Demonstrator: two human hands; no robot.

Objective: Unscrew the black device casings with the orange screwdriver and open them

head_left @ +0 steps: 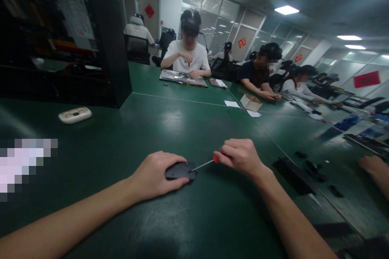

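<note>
On the green table lies a small dark, flat part (181, 171), its kind not clear. My left hand (159, 172) grips it from the left, thumb on the near side and fingers on the far side. My right hand (240, 153) is closed round the red handle of a screwdriver (202, 165). The screwdriver's thin metal shaft slants down to the left, and its tip meets the top of the dark part near the right end. Most of the handle is hidden inside my right fist.
A large black case (112, 48) stands at the left, with a white earbud case (75, 115) before it. Black parts (294, 175) lie to the right, near another person's hand (375, 170). Across the table (146, 125), a small box (251, 102) sits near co-workers.
</note>
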